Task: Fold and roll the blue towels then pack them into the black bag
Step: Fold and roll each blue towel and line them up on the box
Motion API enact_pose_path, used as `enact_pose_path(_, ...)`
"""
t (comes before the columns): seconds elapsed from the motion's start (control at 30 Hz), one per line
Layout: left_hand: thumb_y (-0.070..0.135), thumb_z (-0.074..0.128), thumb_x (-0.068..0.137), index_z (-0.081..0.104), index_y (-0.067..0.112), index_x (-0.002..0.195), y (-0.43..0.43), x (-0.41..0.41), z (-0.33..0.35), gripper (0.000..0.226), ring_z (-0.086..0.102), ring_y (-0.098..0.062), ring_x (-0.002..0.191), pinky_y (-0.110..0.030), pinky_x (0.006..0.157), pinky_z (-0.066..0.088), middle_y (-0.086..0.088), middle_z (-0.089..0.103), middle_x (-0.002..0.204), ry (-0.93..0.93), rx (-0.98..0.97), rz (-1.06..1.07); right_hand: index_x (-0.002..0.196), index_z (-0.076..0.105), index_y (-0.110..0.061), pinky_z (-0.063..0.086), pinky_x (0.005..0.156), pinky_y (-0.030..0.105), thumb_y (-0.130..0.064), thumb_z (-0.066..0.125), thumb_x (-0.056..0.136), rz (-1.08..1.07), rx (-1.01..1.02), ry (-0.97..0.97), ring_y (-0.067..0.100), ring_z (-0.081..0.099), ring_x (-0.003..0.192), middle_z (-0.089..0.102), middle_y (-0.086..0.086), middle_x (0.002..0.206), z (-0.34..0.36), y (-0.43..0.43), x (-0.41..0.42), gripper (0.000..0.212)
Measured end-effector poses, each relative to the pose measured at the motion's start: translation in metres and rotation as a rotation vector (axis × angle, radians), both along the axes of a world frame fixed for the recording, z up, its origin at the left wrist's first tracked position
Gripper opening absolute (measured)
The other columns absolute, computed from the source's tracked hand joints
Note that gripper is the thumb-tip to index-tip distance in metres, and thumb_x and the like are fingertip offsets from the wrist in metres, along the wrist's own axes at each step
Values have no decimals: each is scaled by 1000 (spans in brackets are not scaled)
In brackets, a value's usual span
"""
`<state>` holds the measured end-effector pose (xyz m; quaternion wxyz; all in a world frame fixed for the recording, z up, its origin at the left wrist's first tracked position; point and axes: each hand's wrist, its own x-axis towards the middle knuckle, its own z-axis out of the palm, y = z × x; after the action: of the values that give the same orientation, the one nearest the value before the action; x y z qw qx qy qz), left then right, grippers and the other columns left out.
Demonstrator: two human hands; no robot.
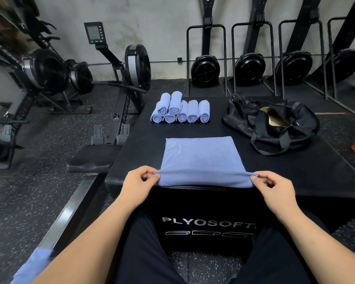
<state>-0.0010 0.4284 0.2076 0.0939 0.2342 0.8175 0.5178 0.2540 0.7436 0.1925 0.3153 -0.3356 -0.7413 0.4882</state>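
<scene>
Gym rowers [131, 66] behind, black tabletop [295, 171]: blue towel [201, 158] flat at near edge, looks soft, light, limp; left hand [139, 181] and right hand [275, 185] each hold a near corner in pinch grip, probably the best hold.

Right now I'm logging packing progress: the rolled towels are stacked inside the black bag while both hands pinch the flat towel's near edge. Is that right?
Not quite. The head view shows the rolled towels stacked on the black box beside the black bag, not inside it. The rest holds: the left hand and right hand pinch the near edge of the flat towel.
</scene>
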Motion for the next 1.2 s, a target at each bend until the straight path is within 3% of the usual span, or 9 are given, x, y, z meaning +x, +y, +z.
enact_pose_path(0.13, 13, 76, 93, 76, 17, 88, 2, 2, 3, 7, 50, -9, 63, -28, 72, 44, 6, 61, 63, -96, 80, -17, 91, 81, -30, 52, 85, 36, -17, 78, 90, -13, -33, 18, 16, 67, 81, 77, 5, 81, 8, 5, -1, 13)
enact_pose_path(0.3, 18, 77, 94, 78, 20, 92, 21, -7, 12, 3, 68, -14, 75, -33, 80, 56, -8, 76, 82, -119, 157, 46, 100, 72, -31, 45, 75, 31, -24, 77, 93, -27, 63, -2, 9, 53, 63, 67, -6, 64, 17, 19, -24, 11)
enact_pose_path(0.4, 15, 76, 94, 76, 21, 97, 39, -19, 17, 6, 65, -9, 70, -28, 77, 54, -5, 74, 75, -96, 167, 83, 99, 61, -30, 44, 74, 27, -25, 74, 94, -47, 105, -22, 10, 55, 69, 69, -3, 69, 23, 30, -47, 14)
enact_pose_path(0.53, 11, 72, 93, 63, 24, 100, 64, -43, 17, 17, 55, -9, 62, -27, 72, 47, -2, 66, 64, -15, 140, 138, 94, 69, -32, 45, 73, 23, -22, 70, 95, -20, 131, -100, 13, 62, 79, 73, -5, 82, 28, 49, -80, 11)
enact_pose_path(0.67, 13, 69, 94, 68, 28, 92, 86, -70, 11, 14, 56, -9, 64, -29, 71, 45, 7, 65, 66, 8, 93, 154, 96, 79, -34, 44, 75, 21, -18, 69, 96, 17, 153, -180, 10, 67, 88, 75, -15, 92, 30, 69, -110, 19)
enact_pose_path(0.77, 16, 69, 96, 74, 34, 92, 100, -87, 8, 19, 67, -5, 76, -25, 75, 49, 14, 73, 79, 30, 43, 165, 101, 81, -34, 43, 83, 23, -15, 65, 95, 11, 148, -200, 10, 65, 96, 74, -18, 99, 32, 81, -131, 25)
enact_pose_path(0.93, 23, 70, 97, 76, 37, 106, 122, -112, 1, 18, 70, -1, 97, -27, 93, 54, 17, 76, 100, 39, -33, 179, 114, 78, -35, 44, 72, 18, -16, 70, 90, 31, 143, -243, 9, 66, 85, 74, -7, 84, 33, 95, -161, 31)
enact_pose_path(1.07, 23, 70, 96, 69, 22, 134, 125, -104, -23, 38, 64, -11, 116, -18, 95, 39, 9, 70, 127, 69, -211, 99, 135, 69, -21, 42, 93, 27, -12, 71, 90, 114, 285, -390, 24, 65, 111, 69, 2, 127, 0, 97, -170, 46)
enact_pose_path(1.2, 18, 69, 94, 63, 24, 138, 124, -99, -36, 45, 59, -8, 118, -18, 94, 37, 15, 64, 132, 129, -186, 90, 144, 63, -18, 39, 95, 27, -6, 62, 96, 109, 338, -361, 23, 60, 122, 61, -1, 137, -27, 96, -170, 49)
